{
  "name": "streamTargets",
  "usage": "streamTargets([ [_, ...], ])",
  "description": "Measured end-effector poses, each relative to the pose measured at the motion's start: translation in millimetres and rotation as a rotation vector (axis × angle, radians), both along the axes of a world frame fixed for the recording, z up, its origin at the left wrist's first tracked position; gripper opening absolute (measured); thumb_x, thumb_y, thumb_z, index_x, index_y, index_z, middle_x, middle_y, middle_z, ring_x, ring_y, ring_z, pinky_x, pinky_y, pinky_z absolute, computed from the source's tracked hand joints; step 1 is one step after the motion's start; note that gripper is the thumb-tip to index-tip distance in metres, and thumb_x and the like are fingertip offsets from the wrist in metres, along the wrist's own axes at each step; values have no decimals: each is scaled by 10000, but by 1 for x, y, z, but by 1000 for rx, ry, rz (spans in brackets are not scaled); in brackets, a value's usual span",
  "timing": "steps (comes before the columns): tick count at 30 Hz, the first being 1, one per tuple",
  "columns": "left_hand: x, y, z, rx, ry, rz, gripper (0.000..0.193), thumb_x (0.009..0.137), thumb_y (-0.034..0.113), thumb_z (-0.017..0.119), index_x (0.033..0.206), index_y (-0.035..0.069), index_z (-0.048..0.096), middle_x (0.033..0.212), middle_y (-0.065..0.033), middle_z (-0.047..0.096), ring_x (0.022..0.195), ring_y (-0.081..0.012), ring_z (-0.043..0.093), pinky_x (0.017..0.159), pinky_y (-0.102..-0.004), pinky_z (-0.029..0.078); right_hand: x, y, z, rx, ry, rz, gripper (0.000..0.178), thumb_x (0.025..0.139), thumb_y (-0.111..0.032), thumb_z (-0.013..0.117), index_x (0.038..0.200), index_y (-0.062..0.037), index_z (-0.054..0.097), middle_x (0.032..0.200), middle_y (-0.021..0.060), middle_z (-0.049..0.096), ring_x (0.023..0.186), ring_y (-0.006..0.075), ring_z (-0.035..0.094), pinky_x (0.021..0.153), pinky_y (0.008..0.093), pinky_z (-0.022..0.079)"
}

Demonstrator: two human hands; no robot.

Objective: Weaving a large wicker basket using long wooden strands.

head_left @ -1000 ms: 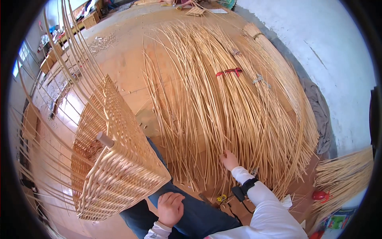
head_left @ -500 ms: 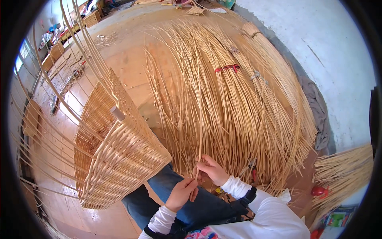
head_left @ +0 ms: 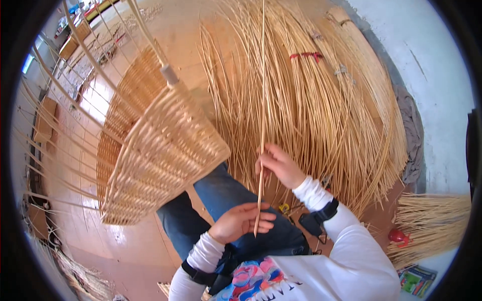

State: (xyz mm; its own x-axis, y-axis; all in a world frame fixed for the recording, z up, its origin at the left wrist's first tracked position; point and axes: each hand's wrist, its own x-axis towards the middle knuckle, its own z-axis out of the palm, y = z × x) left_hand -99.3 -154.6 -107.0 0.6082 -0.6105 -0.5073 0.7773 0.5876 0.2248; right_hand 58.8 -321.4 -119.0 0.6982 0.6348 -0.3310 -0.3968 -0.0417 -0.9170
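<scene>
A long, pale willow rod runs upright before me, its pointed lower end hanging just above my thigh. My right hand grips it partway up between thumb and fingers. Lower down, near the tip, my left hand has it loosely between thumb and fairly straight fingers. At the left, a half-woven wicker basket stands tilted by my knees, touching neither hand. Long bare stakes rise from its open side, and a grey sleeve sits around the rods at its upper corner.
Loose willow rods cover the floor ahead, one bundle tied with a red band. Another rod pile lies at the right, with a red object on it. A grey cloth lies along the white wall.
My hands have moved apart along the rod, the right one now higher. The rod's pointed lower end now shows. The view has tilted down, and the basket sits higher in it.
</scene>
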Motion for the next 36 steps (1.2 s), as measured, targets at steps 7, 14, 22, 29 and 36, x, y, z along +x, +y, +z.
streamTargets([
  [7, 2, 4, 25, -42, -109, 37, 343, 1036, 176, 428, 1310, -29, 433, 1240, -214, 597, 1071, -297, 646, 933, -385, 525, 11, 7, 18, 48, 9, 11, 268, 1027, -210, 448, 1223, -28, 463, 794, 63, 632, 650, 109, 589, 572, 231, 469],
  [14, -22, 7, 25, 187, -32, 185, 287, 1038, 280, 449, 1059, 11, 549, 701, -4, 481, 541, -81, 380, 487, -226, 303, -5, 23, 38, 8, -51, 21, 353, 992, -207, 539, 1231, 17, 406, 827, 101, 666, 708, 146, 650, 582, 256, 514],
  [22, -167, 44, 25, 1037, -10, 84, 287, 977, 254, 563, 852, 7, 642, 664, 11, 548, 567, -68, 469, 518, -216, 364, 130, 2, 74, 73, -100, -363, 181, 1026, -224, 449, 1114, -77, 505, 785, 68, 635, 696, 186, 649, 615, 309, 536],
  [29, -194, 60, 52, 1391, -402, 379, 250, 939, 208, 633, 833, -16, 660, 637, -16, 578, 588, -76, 508, 529, -245, 400, 119, 27, 74, 204, 200, -551, 248, 1007, -358, 511, 938, -121, 526, 667, 35, 572, 578, 134, 560, 504, 264, 448],
  [36, -120, 96, 79, 1769, -708, 475, 199, 888, 225, 682, 806, 45, 659, 664, -140, 594, 581, -331, 585, 517, -408, 448, -85, 119, 137, 201, -215, 273, 121, 1042, -144, 409, 1085, -81, 315, 971, 230, 658, 912, 318, 691, 810, 399, 599],
])
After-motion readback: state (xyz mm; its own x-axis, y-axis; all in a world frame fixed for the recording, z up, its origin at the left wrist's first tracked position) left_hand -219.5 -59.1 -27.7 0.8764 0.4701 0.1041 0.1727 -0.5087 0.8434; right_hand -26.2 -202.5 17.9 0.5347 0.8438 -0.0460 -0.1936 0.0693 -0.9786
